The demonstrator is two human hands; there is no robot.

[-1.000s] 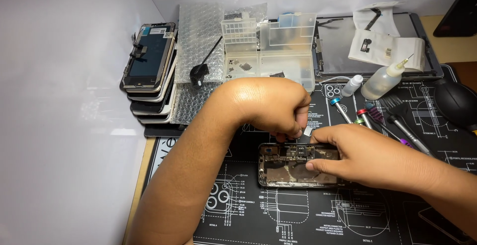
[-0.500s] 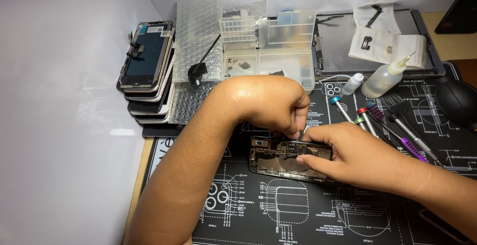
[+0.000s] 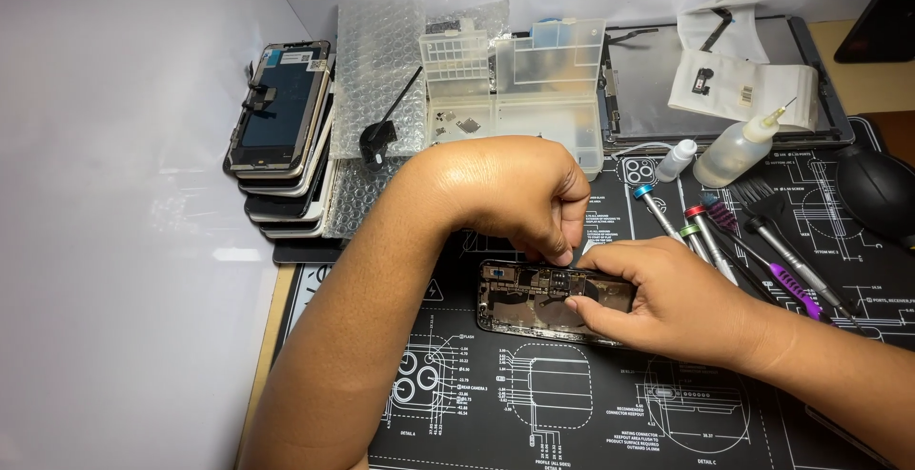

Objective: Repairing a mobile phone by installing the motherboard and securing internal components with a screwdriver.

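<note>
An opened phone body (image 3: 529, 300) with bare circuitry lies flat on a black repair mat (image 3: 496, 403). My left hand (image 3: 510, 194) arches over its far edge, fingertips pinched together and pressing down onto the internals; what they pinch is too small to tell. My right hand (image 3: 672, 298) covers the phone's right end and grips it, thumb lying on the inside parts.
A stack of phone screens (image 3: 281, 136) stands at the left, with bubble wrap (image 3: 381, 79) and a clear parts box (image 3: 515, 89) behind. Several screwdrivers (image 3: 710, 241), a squeeze bottle (image 3: 739, 151), a small white bottle (image 3: 675, 160) and a black blower (image 3: 877, 194) lie at right.
The phone body has slid left and slightly away from me under both hands. My right hand shifted with it; the left fingertips stay pinched at its far edge.
</note>
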